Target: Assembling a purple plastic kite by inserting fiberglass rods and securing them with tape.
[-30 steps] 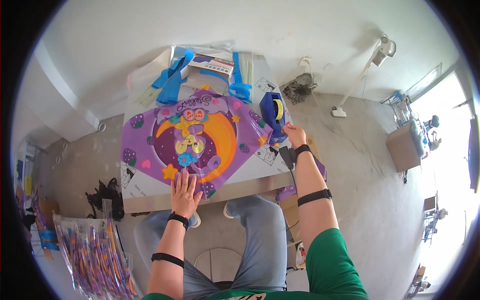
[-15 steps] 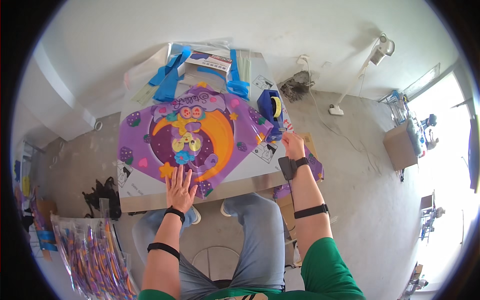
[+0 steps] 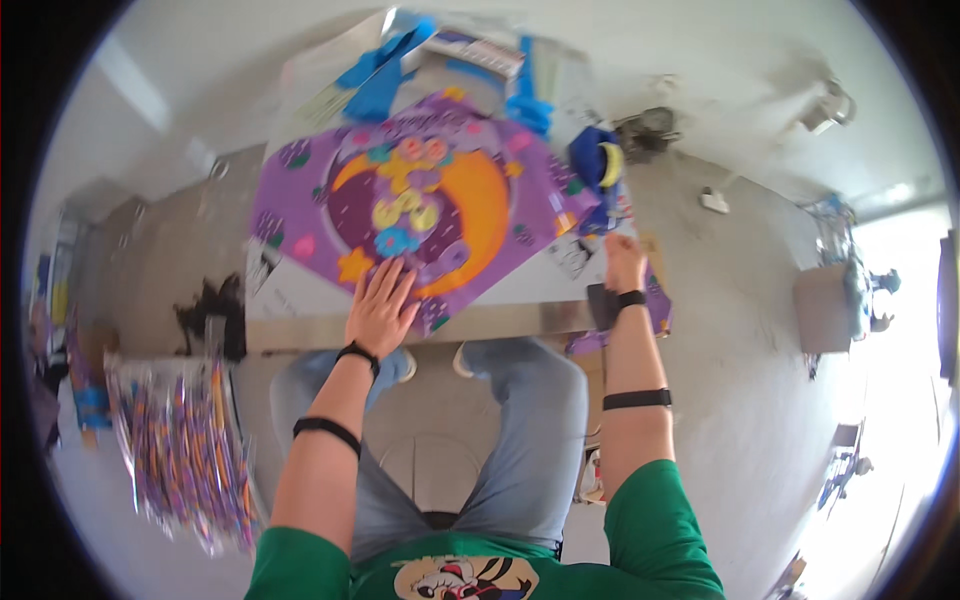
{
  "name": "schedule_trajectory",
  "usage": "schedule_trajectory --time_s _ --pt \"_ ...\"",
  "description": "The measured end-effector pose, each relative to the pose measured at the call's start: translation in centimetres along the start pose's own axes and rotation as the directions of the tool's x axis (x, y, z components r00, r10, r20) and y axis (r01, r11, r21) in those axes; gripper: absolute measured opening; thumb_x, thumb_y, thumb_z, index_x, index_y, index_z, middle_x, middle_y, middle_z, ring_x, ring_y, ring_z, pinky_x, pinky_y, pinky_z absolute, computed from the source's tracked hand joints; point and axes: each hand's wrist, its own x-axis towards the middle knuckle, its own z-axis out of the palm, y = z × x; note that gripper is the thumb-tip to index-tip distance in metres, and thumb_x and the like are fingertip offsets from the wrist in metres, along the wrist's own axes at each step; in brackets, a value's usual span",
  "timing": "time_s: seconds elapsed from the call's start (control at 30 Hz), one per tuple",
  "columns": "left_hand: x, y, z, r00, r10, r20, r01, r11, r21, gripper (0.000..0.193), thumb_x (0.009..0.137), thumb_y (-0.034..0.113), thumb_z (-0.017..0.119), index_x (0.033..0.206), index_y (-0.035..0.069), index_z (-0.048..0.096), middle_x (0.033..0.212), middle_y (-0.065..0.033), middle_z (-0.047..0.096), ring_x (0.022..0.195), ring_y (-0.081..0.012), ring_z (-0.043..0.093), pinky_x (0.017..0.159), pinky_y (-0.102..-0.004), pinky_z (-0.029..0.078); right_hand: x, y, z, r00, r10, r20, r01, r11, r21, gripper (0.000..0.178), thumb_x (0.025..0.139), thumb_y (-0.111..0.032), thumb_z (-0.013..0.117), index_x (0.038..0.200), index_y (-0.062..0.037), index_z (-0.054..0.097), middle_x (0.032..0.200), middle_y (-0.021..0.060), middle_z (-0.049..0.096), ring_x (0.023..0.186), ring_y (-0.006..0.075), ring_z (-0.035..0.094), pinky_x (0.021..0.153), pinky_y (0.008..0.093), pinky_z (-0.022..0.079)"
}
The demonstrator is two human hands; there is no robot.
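A purple printed kite sheet (image 3: pixel 480 230) with an orange moon and a cartoon figure lies spread on the table. My left hand (image 3: pixel 381 305) rests flat on its near edge, fingers stretched and a little apart. At the sheet's right corner stands a blue tape dispenser (image 3: pixel 590 165) carrying a yellow tape roll (image 3: pixel 611 164). Just below the dispenser's near end is my right hand (image 3: pixel 625 265), fingers closed. What they pinch, if anything, is too blurred to make out.
Blue strips (image 3: pixel 375 85) and a box (image 3: pixel 470 48) sit at the table's back. A clear bag of colourful folded pieces (image 3: pixel 190 450) is on the left. Below the table's right edge shows more purple printed material (image 3: pixel 657 305). A cardboard box (image 3: pixel 825 310) stands far right.
The view has shifted, so the table and its things appear higher and further right, and blurred. The left hand stays on the sheet; the right hand stays by the dispenser, fingers closed.
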Motion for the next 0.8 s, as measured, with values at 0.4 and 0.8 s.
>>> schedule_trajectory --time_s 0.4,0.8 --pt "-0.4 -0.3 0.3 0.999 -0.024 0.040 0.024 1.000 -0.002 0.050 0.087 0.034 0.055 0.132 0.017 0.044 0.140 -0.0057 0.039 0.133 -0.0219 0.031 0.109 -0.0441 0.023 -12.5 -4.8 3.0 0.940 0.163 0.299 -0.289 0.846 0.448 0.007 0.088 -0.010 0.060 0.088 -0.0026 0.061 0.074 0.0014 0.059 0.065 0.0090 0.054 0.057 0.0211 0.042" --pt "-0.4 -0.7 1.2 0.996 0.052 0.069 -0.050 0.998 -0.024 0.046 0.088 0.031 0.052 0.132 0.017 0.046 0.141 -0.0029 0.039 0.134 -0.0224 0.029 0.110 -0.0454 0.021 -30.0 -3.1 12.9 0.746 0.419 0.517 -0.597 0.765 0.241 0.014 0.088 -0.014 0.061 0.087 -0.0007 0.061 0.071 0.0005 0.059 0.059 0.0077 0.053 0.054 0.0203 0.041"
